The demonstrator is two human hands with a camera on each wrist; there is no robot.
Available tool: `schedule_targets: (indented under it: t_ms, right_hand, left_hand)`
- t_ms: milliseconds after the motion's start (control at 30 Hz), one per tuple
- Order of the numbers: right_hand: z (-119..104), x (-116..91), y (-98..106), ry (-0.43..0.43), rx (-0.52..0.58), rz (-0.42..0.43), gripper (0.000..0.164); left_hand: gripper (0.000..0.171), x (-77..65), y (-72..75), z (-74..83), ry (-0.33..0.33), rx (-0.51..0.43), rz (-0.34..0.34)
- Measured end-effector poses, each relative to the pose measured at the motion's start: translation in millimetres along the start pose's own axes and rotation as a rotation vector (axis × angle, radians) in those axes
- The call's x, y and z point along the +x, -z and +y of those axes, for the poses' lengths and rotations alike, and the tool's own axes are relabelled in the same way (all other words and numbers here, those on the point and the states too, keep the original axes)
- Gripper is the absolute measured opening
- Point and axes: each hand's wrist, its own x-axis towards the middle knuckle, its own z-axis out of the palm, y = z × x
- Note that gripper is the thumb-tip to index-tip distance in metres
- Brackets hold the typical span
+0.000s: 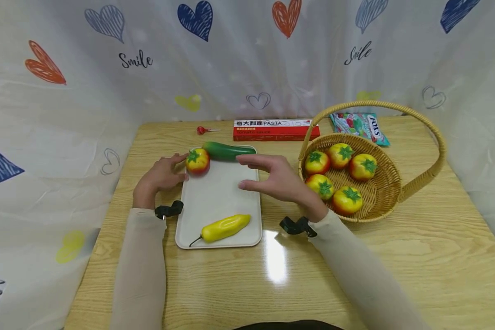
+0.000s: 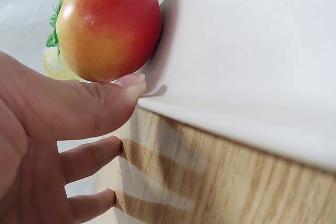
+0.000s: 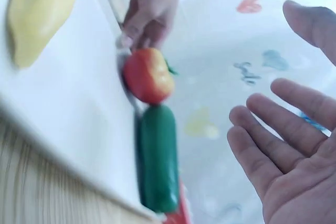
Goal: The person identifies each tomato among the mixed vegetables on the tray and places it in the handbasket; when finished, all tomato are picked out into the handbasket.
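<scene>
A red-and-yellow tomato [image 1: 197, 162] sits in the far left corner of a white tray [image 1: 214, 197]. My left hand [image 1: 160, 176] is beside it at the tray's left edge, fingers spread and thumb close under the tomato; in the left wrist view the thumb [image 2: 100, 103] reaches the tray's rim, but I cannot tell whether it touches the tomato. Along the tray's far edge lies a green cucumber [image 1: 227, 151]. Nearer me is a yellow pepper [image 1: 226, 228]. Over the tray's right edge hovers my right hand [image 1: 278, 178], fingers extended and thumb apart, holding nothing.
To the right stands a wicker basket [image 1: 379, 201] with a tall handle, holding several tomatoes [image 1: 347, 200]. Behind the tray lie a red lollipop [image 1: 202, 130] and a red pasta box [image 1: 272, 133]. A blue candy bag [image 1: 360, 126] lies behind the basket.
</scene>
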Motion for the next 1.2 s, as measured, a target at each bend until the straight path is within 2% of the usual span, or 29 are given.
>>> schedule_targets:
  t_ms: [267,467,567,800,1067,1200]
  right_hand:
    - [15,63,-40,-0.020,-0.066,-0.090,0.068]
    - [17,95,-66,-0.115,-0.146,-0.076,0.074]
    - [15,105,-77,-0.169,-0.203,-0.050,0.073]
    - [12,120,-95,-0.248,-0.228,0.013,0.070]
    - [12,130,-112,-0.268,-0.396,0.110,0.065]
    - [11,131,-118,-0.276,-0.430,0.134,0.062]
  left_hand:
    - [0.073,1.2,0.8,-1.0,0.005,-0.002,-0.004]
    - [0.072,1.9,2.0,-1.3,0.002,-0.020,-0.014]
    - [0.072,1.9,1.8,-2.7,-0.003,-0.020,-0.015]
    - [0.073,2.7,2.8,-2.8,-0.003,-0.014,-0.006]
    - [0.073,1.4,4.3,-1.8,0.008,-0.011,-0.007]
    - [0.072,1.3,3.4,-1.6,0.007,-0.021,-0.007]
